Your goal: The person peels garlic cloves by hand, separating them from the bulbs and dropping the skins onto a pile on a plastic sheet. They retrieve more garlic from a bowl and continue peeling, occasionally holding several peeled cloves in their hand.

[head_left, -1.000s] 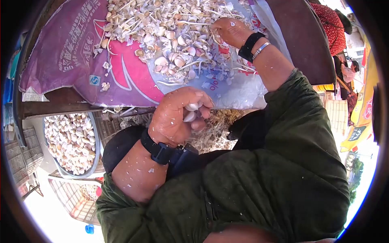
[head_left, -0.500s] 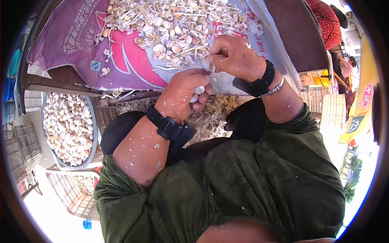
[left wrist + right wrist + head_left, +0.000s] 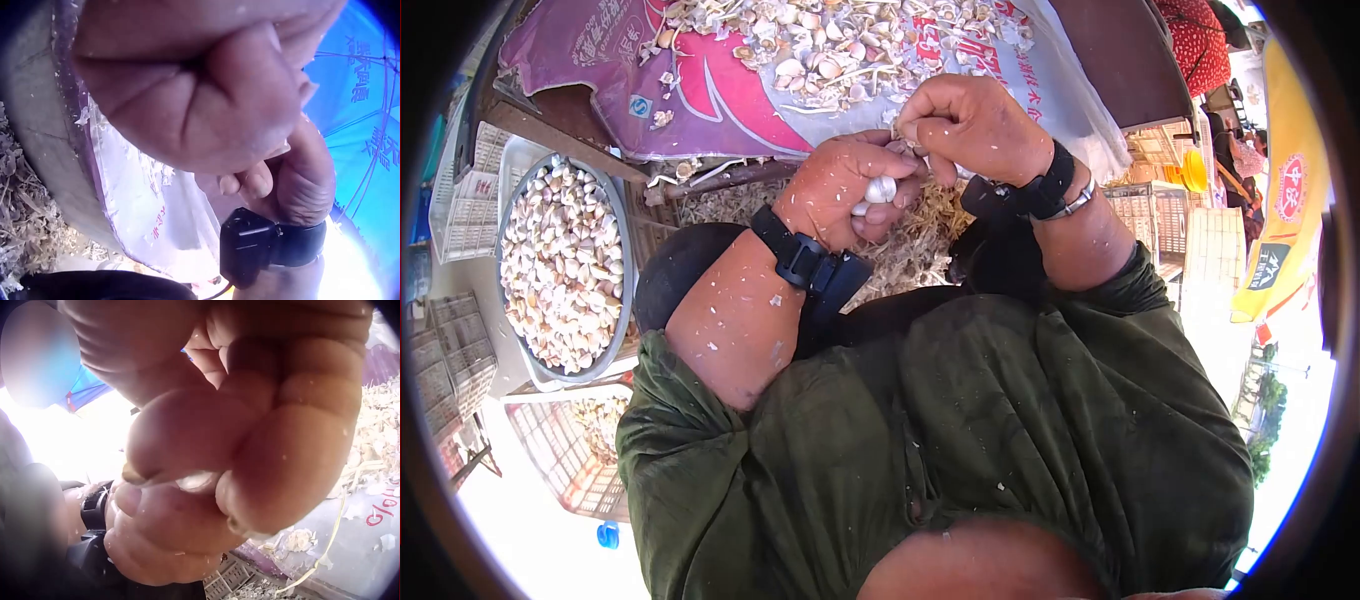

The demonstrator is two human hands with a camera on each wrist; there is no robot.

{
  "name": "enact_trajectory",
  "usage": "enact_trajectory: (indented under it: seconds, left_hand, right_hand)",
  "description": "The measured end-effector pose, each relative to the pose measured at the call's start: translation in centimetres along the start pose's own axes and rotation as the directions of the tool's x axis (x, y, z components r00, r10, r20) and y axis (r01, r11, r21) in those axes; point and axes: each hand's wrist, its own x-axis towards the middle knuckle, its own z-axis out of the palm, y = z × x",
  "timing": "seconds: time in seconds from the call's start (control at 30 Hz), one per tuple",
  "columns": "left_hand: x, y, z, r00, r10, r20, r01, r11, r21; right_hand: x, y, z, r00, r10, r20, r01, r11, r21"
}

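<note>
Just beyond the near edge of the sack-covered table, my left hand [image 3: 825, 195] curls round several pale garlic cloves [image 3: 881, 190] that show between palm and fingers. My right hand [image 3: 990, 130] meets it at the fingertips, thumb and forefinger pinching a garlic clove mostly hidden by the fingers. In the right wrist view a whitish bit of the clove [image 3: 197, 481] shows between the two hands. A heap of garlic cloves, skins and stalks [image 3: 830, 65] lies on the printed sack [image 3: 740, 115] ahead of both hands.
A grey basin [image 3: 628, 250] full of garlic cloves stands at the left, with plastic crates [image 3: 455, 350] around it. Dry skins and stalks [image 3: 910, 255] lie below the table edge. A person in a red dotted garment [image 3: 1195, 45] is at the far right.
My right hand has come back from the heap to the left hand's fingertips, pinching a clove. My left hand keeps its cloves. The head view has shifted, with the table now higher in it.
</note>
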Motion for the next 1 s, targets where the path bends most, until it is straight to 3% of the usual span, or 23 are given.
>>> enact_trajectory:
  seconds: [0.1, 0.23, 0.3, 0.33, 0.37, 0.4, 0.43, 0.47, 0.53, 0.67, 0.73, 0.8, 0.87, 0.9, 0.93, 0.97, 1.0]
  left_hand:
    - [-0.8, 0.5, 0.6, 0.999, 0.046, -0.013, -0.044, 0.994, 0.104]
    - [-1.8, 0.2, 0.6, 0.988, 0.106, 0.115, -0.119, 0.986, 0.117]
    - [-2.8, 0.5, 0.9, 0.982, 0.157, 0.100, -0.171, 0.973, 0.155]
    - [-3.5, 0.9, 1.1, 0.982, 0.161, 0.102, -0.176, 0.972, 0.157]
    - [-4.6, 1.5, 1.3, 0.973, 0.217, 0.076, -0.224, 0.970, 0.092]
    - [-5.7, 2.2, 1.5, 0.962, 0.270, 0.048, -0.271, 0.962, 0.027]
    - [-7.0, 3.1, 1.7, 0.940, 0.338, 0.039, -0.338, 0.941, -0.003]
    - [-8.6, 4.1, 1.7, 0.914, 0.405, 0.029, -0.404, 0.914, -0.034]
    - [-12.4, 6.1, 0.9, 0.868, 0.497, 0.001, -0.497, 0.867, -0.040]
    - [-20.9, 8.5, -3.7, 0.710, 0.673, -0.206, -0.661, 0.738, 0.134]
    - [-25.2, 9.4, -7.5, 0.597, 0.690, -0.408, -0.669, 0.710, 0.220]
    - [-29.6, 9.3, -13.3, 0.375, 0.701, -0.607, -0.669, 0.658, 0.346]
    - [-31.2, 8.6, -14.3, 0.075, 0.561, -0.824, -0.653, 0.652, 0.385]
    - [-31.2, 8.2, -13.5, -0.015, 0.506, -0.862, -0.678, 0.629, 0.381]
    - [-32.6, 7.8, -14.5, -0.027, 0.504, -0.864, -0.646, 0.650, 0.399]
    - [-32.3, 7.6, -13.7, -0.040, 0.518, -0.854, -0.680, 0.612, 0.403]
    - [-31.8, 7.4, -12.7, -0.057, 0.531, -0.846, -0.712, 0.572, 0.407]
  right_hand:
    - [-0.8, 0.1, -0.5, 0.995, 0.095, -0.019, -0.080, 0.917, 0.390]
    - [-1.8, 1.5, -1.3, 0.988, 0.125, -0.094, -0.049, 0.817, 0.574]
    - [-1.8, 2.6, -2.3, 0.970, 0.146, -0.194, -0.092, 0.960, 0.263]
    - [-1.7, 3.3, -2.6, 0.971, 0.142, -0.194, -0.088, 0.962, 0.259]
    - [-1.8, 4.2, -3.0, 0.987, 0.087, -0.133, -0.090, 0.996, -0.017]
    - [-1.7, 5.4, -3.4, 0.997, 0.051, -0.060, -0.066, 0.954, -0.292]
    - [-1.5, 7.4, -3.9, 0.977, -0.214, -0.017, 0.163, 0.792, -0.589]
    - [-1.4, 7.7, -4.5, 0.976, -0.216, -0.018, 0.164, 0.788, -0.594]
    - [-1.0, 7.8, -5.3, 0.985, 0.114, -0.130, -0.149, 0.939, -0.310]
    - [1.0, 7.7, -6.4, 0.963, 0.091, -0.255, -0.174, 0.929, -0.328]
    - [2.2, 8.2, -6.9, 0.953, 0.095, -0.286, -0.180, 0.940, -0.291]
    - [3.7, 9.5, -7.3, 0.938, -0.032, -0.344, -0.108, 0.919, -0.378]
    - [5.1, 10.0, -7.4, 0.945, 0.004, -0.328, -0.131, 0.922, -0.364]
    - [6.0, 10.6, -7.3, 0.944, 0.006, -0.331, -0.137, 0.916, -0.376]
    - [6.9, 11.6, -7.2, 0.943, 0.008, -0.332, -0.144, 0.911, -0.387]
    - [8.4, 14.2, -7.7, 0.948, -0.145, -0.283, -0.075, 0.761, -0.644]
    - [9.5, 14.8, -7.7, 0.950, -0.145, -0.278, -0.071, 0.763, -0.642]
